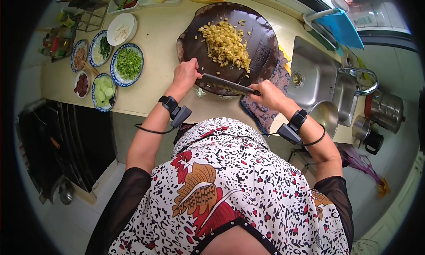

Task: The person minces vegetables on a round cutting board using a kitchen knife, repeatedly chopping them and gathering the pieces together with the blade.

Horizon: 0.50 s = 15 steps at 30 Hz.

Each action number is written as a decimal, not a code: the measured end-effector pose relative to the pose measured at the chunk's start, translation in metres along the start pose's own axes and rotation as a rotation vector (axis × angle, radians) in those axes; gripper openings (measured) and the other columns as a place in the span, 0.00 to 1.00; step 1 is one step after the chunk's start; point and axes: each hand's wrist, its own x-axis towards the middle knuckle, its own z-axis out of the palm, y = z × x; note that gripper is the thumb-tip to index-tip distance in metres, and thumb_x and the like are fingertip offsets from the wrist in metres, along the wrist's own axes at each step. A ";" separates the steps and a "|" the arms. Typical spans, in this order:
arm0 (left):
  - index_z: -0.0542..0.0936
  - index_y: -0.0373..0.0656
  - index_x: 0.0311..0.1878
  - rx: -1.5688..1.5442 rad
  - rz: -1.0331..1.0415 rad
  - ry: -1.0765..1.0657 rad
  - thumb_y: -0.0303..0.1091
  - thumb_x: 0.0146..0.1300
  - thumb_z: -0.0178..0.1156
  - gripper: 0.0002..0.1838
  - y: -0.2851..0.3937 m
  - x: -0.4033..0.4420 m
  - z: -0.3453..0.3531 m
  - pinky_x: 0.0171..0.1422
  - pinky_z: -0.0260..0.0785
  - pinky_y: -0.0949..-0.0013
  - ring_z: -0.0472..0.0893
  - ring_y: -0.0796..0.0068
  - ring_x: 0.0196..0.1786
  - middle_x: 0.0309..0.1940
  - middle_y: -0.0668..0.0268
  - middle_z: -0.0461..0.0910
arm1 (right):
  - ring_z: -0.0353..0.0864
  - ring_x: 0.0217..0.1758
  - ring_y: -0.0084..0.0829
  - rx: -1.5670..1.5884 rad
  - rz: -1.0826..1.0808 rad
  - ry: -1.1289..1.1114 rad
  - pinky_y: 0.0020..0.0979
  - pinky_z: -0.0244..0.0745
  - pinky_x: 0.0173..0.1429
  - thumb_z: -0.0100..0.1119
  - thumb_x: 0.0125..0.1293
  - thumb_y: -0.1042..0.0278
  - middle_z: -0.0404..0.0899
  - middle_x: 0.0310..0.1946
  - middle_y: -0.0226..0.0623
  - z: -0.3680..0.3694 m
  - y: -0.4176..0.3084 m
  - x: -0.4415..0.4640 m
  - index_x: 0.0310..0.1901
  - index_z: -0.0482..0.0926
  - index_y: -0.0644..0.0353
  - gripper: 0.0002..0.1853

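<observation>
A cleaver [230, 84] lies across the near edge of a dark round chopping board [261, 29], its blade seen nearly edge-on. My right hand [269, 94] is wrapped round its handle. At the blade's far end, my left hand [187, 72] is closed, thumb and fingers pinched at the tip. Just beyond the blade, a heap of chopped yellowish-brown vegetable [226, 44] is spread on the board, with a few loose bits around it. Some small pieces also show beside the blade on the near side.
On the left stand a plate of chopped greens [128, 64], a bowl of pale green slices [104, 92], a white bowl [121, 29] and several small dishes. A patterned cloth [265, 106] lies by the board. Right of it is a steel sink [310, 55] with a tap [367, 84].
</observation>
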 end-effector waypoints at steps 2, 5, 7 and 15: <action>0.74 0.38 0.33 -0.033 0.051 0.025 0.26 0.48 0.69 0.13 0.003 0.014 -0.001 0.35 0.73 0.59 0.82 0.56 0.30 0.24 0.54 0.81 | 0.80 0.31 0.51 -0.075 -0.015 -0.036 0.45 0.76 0.41 0.57 0.55 0.69 0.77 0.23 0.55 -0.001 0.003 0.003 0.37 0.82 0.64 0.11; 0.75 0.37 0.33 -0.112 0.114 0.114 0.26 0.50 0.68 0.10 0.008 0.037 -0.001 0.37 0.74 0.61 0.83 0.57 0.31 0.26 0.54 0.82 | 0.81 0.34 0.51 -0.163 -0.035 -0.054 0.46 0.76 0.44 0.58 0.54 0.68 0.79 0.25 0.55 -0.006 0.011 0.014 0.37 0.82 0.64 0.11; 0.76 0.37 0.33 -0.214 0.112 0.161 0.26 0.52 0.67 0.09 0.013 0.051 -0.008 0.38 0.74 0.62 0.83 0.57 0.31 0.27 0.54 0.82 | 0.81 0.35 0.51 -0.193 -0.041 -0.027 0.46 0.76 0.45 0.58 0.54 0.67 0.79 0.27 0.54 -0.014 0.009 0.019 0.37 0.82 0.63 0.11; 0.80 0.39 0.46 -0.072 0.108 0.416 0.19 0.54 0.60 0.15 -0.027 0.076 -0.027 0.40 0.75 0.69 0.81 0.68 0.33 0.37 0.59 0.80 | 0.79 0.26 0.52 0.049 0.100 0.266 0.43 0.74 0.35 0.58 0.57 0.70 0.75 0.19 0.55 -0.020 0.010 0.026 0.37 0.80 0.67 0.10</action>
